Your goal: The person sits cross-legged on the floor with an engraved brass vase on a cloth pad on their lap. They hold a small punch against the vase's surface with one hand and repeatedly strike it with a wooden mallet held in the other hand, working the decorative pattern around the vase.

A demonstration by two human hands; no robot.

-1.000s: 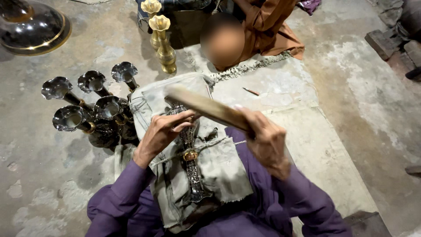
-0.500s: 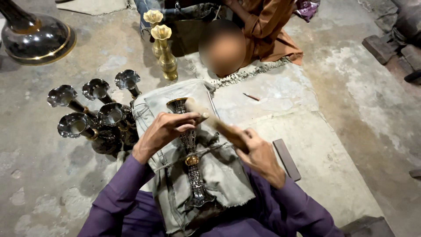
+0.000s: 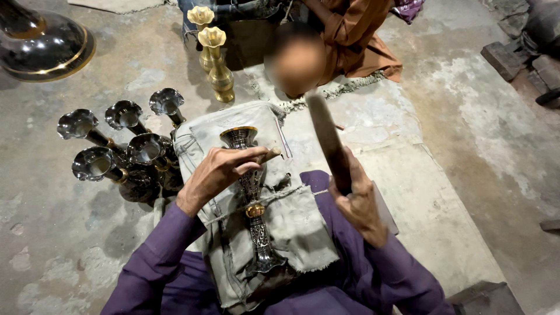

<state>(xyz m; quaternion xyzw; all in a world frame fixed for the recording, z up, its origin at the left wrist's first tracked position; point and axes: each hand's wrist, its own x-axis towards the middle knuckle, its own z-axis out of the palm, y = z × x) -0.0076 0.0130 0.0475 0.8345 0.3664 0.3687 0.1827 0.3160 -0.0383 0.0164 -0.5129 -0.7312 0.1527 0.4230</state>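
The engraved vase (image 3: pixel 252 198) lies strapped on a grey cloth pad (image 3: pixel 233 146) across the lap, steadying it, while the left hand (image 3: pixel 219 170) grips a punch (image 3: pixel 269 155) against it and the right hand (image 3: pixel 357 201) clenches a raised wooden mallet (image 3: pixel 328 140) above.

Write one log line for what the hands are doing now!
left hand: chisel on vase | right hand: wooden stick raised

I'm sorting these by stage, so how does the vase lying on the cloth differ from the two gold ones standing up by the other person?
The vase on the cloth is dark silver with engraved patterning and a gold band; the gold vases are plain yellow metal all over. It lies on its side, tied down with cord under the left hand, while the gold vases stand upright and untouched on the floor. Both kinds share a flared, scalloped mouth and slim neck.
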